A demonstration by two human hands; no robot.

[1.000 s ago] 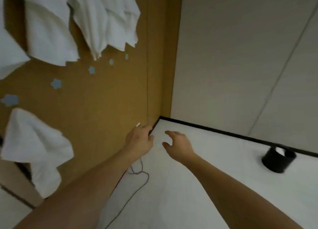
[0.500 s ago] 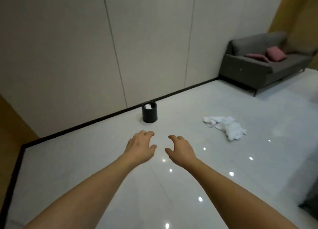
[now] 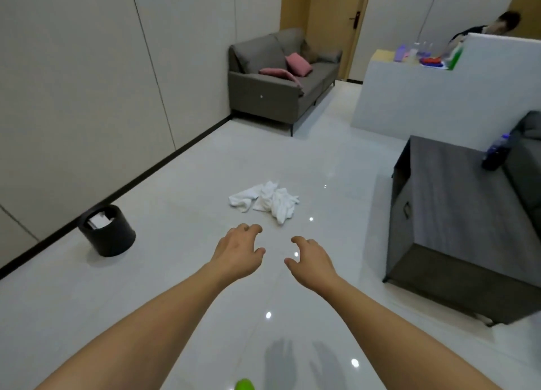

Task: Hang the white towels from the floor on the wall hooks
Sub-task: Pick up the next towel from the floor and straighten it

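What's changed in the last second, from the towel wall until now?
The view swung from the hung towels to the floor; the crumpled white towels now lie ahead. Nothing was taken hold of. Left hand and right hand stay empty, fingers loosely curled.

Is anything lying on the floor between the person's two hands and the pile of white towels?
No. In the head view, only bare glossy floor separates the left hand and right hand from the white towels.

even, soft indoor light. small ceiling-light glints dot the glossy floor, with faint hand shadows near its bottom edge. wide-angle bending curves the walls; the far background is slightly soft.
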